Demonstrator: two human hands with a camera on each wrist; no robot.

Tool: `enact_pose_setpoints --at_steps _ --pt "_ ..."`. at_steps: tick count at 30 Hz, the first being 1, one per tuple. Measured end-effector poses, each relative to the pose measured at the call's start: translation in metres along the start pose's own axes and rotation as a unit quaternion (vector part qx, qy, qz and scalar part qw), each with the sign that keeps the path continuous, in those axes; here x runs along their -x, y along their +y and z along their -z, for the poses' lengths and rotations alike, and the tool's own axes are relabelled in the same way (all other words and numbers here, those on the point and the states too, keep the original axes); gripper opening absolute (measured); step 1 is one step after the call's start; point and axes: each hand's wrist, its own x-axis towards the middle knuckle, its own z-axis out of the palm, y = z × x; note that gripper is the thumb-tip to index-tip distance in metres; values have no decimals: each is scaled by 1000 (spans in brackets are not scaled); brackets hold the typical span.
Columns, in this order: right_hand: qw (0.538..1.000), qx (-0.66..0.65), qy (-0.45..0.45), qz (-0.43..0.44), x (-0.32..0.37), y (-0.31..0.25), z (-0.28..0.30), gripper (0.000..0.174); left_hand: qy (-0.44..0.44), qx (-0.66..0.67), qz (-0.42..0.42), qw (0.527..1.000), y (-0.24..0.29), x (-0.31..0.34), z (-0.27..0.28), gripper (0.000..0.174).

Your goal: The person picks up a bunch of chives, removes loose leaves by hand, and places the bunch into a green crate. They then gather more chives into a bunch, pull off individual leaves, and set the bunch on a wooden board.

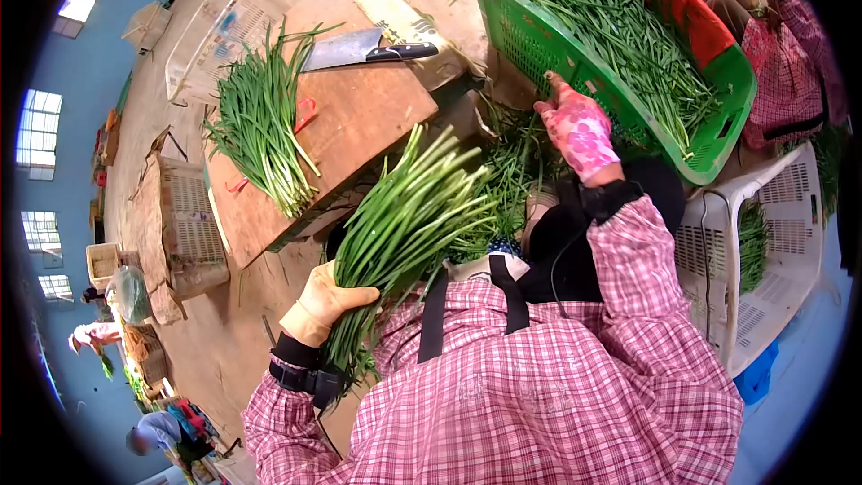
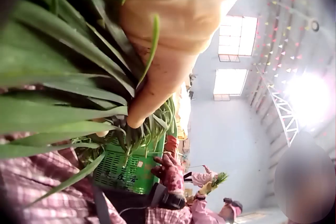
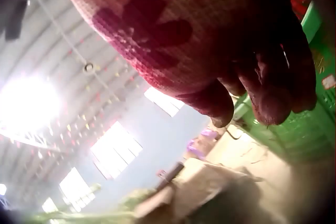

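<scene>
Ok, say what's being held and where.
The left hand grips a bunch of stalks around its leafy part, away from the paler ends; the right hand holds nothing.

**Pink plaid, mismatched gloves: my remote rig's outfit**

So the person I'm linked up with wears a plaid top (image 1: 539, 395) in pink, white and deeper rose, long-sleeved and kinda loose. Two flat black straps (image 1: 433, 316) run over the front, and the legwear (image 1: 660, 189) is black.

The gloves don't match lol. On the left hand (image 1: 328, 305) there's a plain, wrinkly cream glove (image 2: 173, 11); on the right hand (image 1: 579, 130), a knit-looking one (image 3: 142, 29) with magenta and red flowers, fingertips poking out.

Both wrists have black bands (image 1: 613, 202), the left with a dark blocky unit (image 1: 328, 386). A thin dark cable (image 1: 558, 278) hangs near the right sleeve.
</scene>
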Motion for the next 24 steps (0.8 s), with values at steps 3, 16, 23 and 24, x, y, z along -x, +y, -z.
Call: enact_pose_setpoints --at_steps 3,16,23,24 --pt "956 -219 -190 54 29 6 25 30 -29 66 41 997 12 6 -1 48" --pt "612 -670 -419 -6 100 -19 -39 44 -58 92 -46 993 44 16 -22 61" --pt "647 -721 -168 -183 60 -26 -37 62 -42 118 -12 992 35 27 -19 55" --pt "674 -702 -153 -171 50 -28 -33 60 -35 118 -12 992 37 28 -22 53"
